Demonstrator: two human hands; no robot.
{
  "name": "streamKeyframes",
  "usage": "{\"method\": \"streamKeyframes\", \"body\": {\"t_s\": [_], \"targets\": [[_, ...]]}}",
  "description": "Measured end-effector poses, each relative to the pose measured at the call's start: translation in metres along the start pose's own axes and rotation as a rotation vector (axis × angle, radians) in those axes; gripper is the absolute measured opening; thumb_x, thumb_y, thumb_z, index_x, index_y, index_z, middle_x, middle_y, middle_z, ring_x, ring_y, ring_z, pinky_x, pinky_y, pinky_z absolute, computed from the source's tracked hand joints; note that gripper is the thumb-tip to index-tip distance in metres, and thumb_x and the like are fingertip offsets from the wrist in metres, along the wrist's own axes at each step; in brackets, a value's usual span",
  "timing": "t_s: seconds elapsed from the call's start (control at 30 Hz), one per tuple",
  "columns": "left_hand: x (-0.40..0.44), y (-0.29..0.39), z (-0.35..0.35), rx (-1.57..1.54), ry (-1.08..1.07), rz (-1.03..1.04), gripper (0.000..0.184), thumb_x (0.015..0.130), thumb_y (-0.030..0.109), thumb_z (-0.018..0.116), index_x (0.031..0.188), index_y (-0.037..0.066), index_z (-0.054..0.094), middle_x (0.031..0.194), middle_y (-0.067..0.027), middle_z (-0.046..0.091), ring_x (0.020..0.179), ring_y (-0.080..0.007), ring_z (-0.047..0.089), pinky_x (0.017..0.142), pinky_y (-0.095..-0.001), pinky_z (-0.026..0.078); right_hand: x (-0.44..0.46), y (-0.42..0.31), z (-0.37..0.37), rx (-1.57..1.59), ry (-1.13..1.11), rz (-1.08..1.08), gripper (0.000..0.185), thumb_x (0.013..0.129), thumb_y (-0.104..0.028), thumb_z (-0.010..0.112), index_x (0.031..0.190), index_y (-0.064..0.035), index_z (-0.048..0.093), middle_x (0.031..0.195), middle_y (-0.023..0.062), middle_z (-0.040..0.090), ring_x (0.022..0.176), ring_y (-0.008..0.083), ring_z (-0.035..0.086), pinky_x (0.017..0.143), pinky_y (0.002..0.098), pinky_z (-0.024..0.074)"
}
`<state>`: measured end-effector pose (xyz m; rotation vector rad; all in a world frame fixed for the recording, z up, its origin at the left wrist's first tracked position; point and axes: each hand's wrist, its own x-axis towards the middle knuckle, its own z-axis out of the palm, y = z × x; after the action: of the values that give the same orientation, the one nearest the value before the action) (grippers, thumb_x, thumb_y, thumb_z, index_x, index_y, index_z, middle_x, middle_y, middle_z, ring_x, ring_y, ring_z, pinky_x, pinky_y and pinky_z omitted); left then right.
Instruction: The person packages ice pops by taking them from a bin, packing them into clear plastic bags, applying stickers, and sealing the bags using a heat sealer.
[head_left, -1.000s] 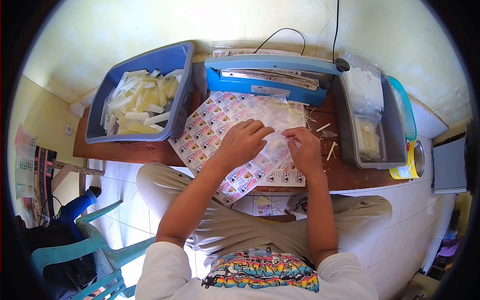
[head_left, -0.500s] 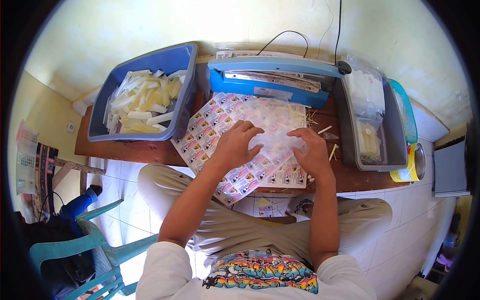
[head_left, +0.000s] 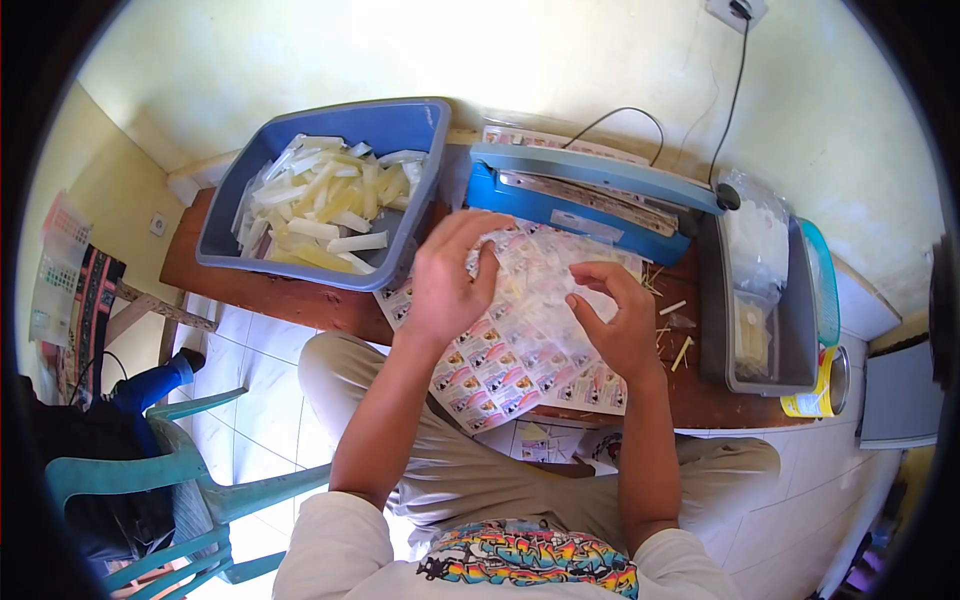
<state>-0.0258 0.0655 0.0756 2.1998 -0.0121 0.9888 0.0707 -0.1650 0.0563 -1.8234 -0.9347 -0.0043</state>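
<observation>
A clear plastic bag (head_left: 545, 270) lies over a sheet of printed labels (head_left: 500, 375) on the wooden bench. My left hand (head_left: 452, 280) is lifted above the left part of the sheet, near the blue-grey tub, its fingers curved and apart with nothing seen in them. My right hand (head_left: 618, 315) is at the bag's right side, thumb and index finger apart, close to or touching the plastic. The tub (head_left: 415, 235) holds many pale yellow and white sticks in clear wrappers (head_left: 325, 200).
Behind the sheet stands a blue impulse sealer (head_left: 600, 200) with its long arm. On the right are a grey tub (head_left: 712, 330) with plastic packs (head_left: 755, 240), a yellow can (head_left: 815, 390) and thin scraps (head_left: 683, 353) on the bench. A green plastic chair (head_left: 190, 480) stands at lower left.
My left hand has come off the plastic and lifted toward the blue-grey tub. My right hand stays by the plastic. The camera's view has turned, so the bench appears shifted right and lower.
</observation>
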Motion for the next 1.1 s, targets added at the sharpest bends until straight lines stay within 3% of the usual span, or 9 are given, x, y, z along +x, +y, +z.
{"method": "streamKeyframes", "body": {"t_s": [0.1, 0.17, 0.27, 0.37, 0.43, 0.63, 0.8, 0.9, 1.1], "targets": [[0.012, -0.013, -0.032, 0.043, 0.125, -0.065, 0.028, 0.089, -0.010, 0.065, 0.113, 0.000, 0.076, 0.108, -0.0193, 0.076, 0.100, -0.0389, 0.075, 0.088, -0.0433, 0.059, 0.040, -0.014, 0.026, 0.078, -0.025, -0.095, 0.033, 0.089, -0.004, 0.081, 0.121, -0.0023, 0.073, 0.117, 0.0149, 0.077, 0.103, 0.0283, 0.077, 0.093, 0.0381, 0.0618], [0.018, -0.031, -0.056, 0.176, 0.192, -0.136, 0.031, 0.095, -0.011, 0.058, 0.118, -0.001, 0.076, 0.106, -0.0172, 0.079, 0.100, -0.0282, 0.078, 0.088, -0.0358, 0.059, 0.071, -0.025, 0.049, 0.125, -0.048, -0.159, 0.033, 0.090, -0.003, 0.081, 0.122, -0.0023, 0.073, 0.116, 0.0150, 0.077, 0.101, 0.0285, 0.078, 0.092, 0.0380, 0.0622], [0.022, -0.061, -0.092, 0.240, 0.205, -0.275, 0.029, 0.095, -0.011, 0.057, 0.113, -0.001, 0.076, 0.107, -0.0204, 0.077, 0.101, -0.0366, 0.076, 0.090, -0.0433, 0.059, 0.120, -0.043, 0.095, 0.167, -0.107, -0.227, 0.033, 0.090, -0.003, 0.080, 0.122, -0.0017, 0.071, 0.113, 0.0164, 0.076, 0.100, 0.0285, 0.078, 0.089, 0.0380, 0.0632], [0.019, -0.098, -0.120, 0.334, 0.206, -0.381, 0.030, 0.098, -0.009, 0.053, 0.113, 0.000, 0.077, 0.108, -0.0191, 0.078, 0.103, -0.0360, 0.077, 0.092, -0.0438, 0.059, 0.164, -0.050, 0.149, 0.241, -0.190, -0.321, 0.033, 0.089, -0.003, 0.081, 0.121, -0.0006, 0.071, 0.112, 0.0186, 0.076, 0.097, 0.0293, 0.079, 0.085, 0.0379, 0.0639], [0.017, -0.120, -0.136, 0.396, 0.167, -0.456, 0.031, 0.095, -0.007, 0.055, 0.114, 0.002, 0.078, 0.112, -0.0184, 0.078, 0.105, -0.0365, 0.076, 0.094, -0.0457, 0.058, 0.187, -0.050, 0.185, 0.180, -0.330, -0.329, 0.032, 0.092, -0.003, 0.080, 0.123, 0.0011, 0.069, 0.113, 0.0188, 0.078, 0.102, 0.0260, 0.080, 0.087, 0.0365, 0.0646], [0.006, -0.158, -0.158, 0.611, -0.014, -0.630, 0.034, 0.092, -0.005, 0.053, 0.113, 0.001, 0.080, 0.110, -0.0216, 0.079, 0.105, -0.0376, 0.076, 0.095, -0.0455, 0.058, 0.221, -0.043, 0.272, -0.097, -0.607, -0.333, 0.034, 0.085, -0.009, 0.085, 0.116, 0.0010, 0.074, 0.109, 0.0217, 0.079, 0.101, 0.0356, 0.079, 0.090, 0.0443, 0.0611], [-0.001, -0.160, -0.162, 0.628, -0.193, -0.827, 0.032, 0.092, 0.001, 0.057, 0.113, 0.005, 0.082, 0.108, -0.0213, 0.079, 0.104, -0.0394, 0.076, 0.093, -0.0480, 0.058, 0.227, -0.047, 0.309, -0.462, -1.117, -0.198, 0.040, 0.084, -0.015, 0.089, 0.119, -0.0028, 0.075, 0.115, 0.0210, 0.079, 0.112, 0.0380, 0.075, 0.097, 0.0465, 0.0587], [0.006, -0.150, -0.158, 0.729, -0.288, -0.952, 0.029, 0.093, 0.005, 0.061, 0.112, 0.006, 0.082, 0.108, -0.0209, 0.080, 0.104, -0.0401, 0.076, 0.094, -0.0494, 0.058, 0.225, -0.042, 0.314, -0.479, -1.132, -0.203, 0.045, 0.083, -0.016, 0.090, 0.123, -0.0056, 0.074, 0.121, 0.0186, 0.078, 0.116, 0.0381, 0.074, 0.099, 0.0457, 0.0585], [0.005, -0.154, -0.157, 0.756, -0.355, -0.951, 0.029, 0.091, 0.004, 0.063, 0.113, 0.007, 0.081, 0.108, -0.0185, 0.080, 0.105, -0.0389, 0.076, 0.093, -0.0492, 0.058, 0.217, -0.032, 0.328, -0.559, -1.139, -0.171, 0.050, 0.084, -0.018, 0.090, 0.130, -0.0081, 0.074, 0.122, 0.0180, 0.078, 0.116, 0.0375, 0.074, 0.099, 0.0460, 0.0593]]}}
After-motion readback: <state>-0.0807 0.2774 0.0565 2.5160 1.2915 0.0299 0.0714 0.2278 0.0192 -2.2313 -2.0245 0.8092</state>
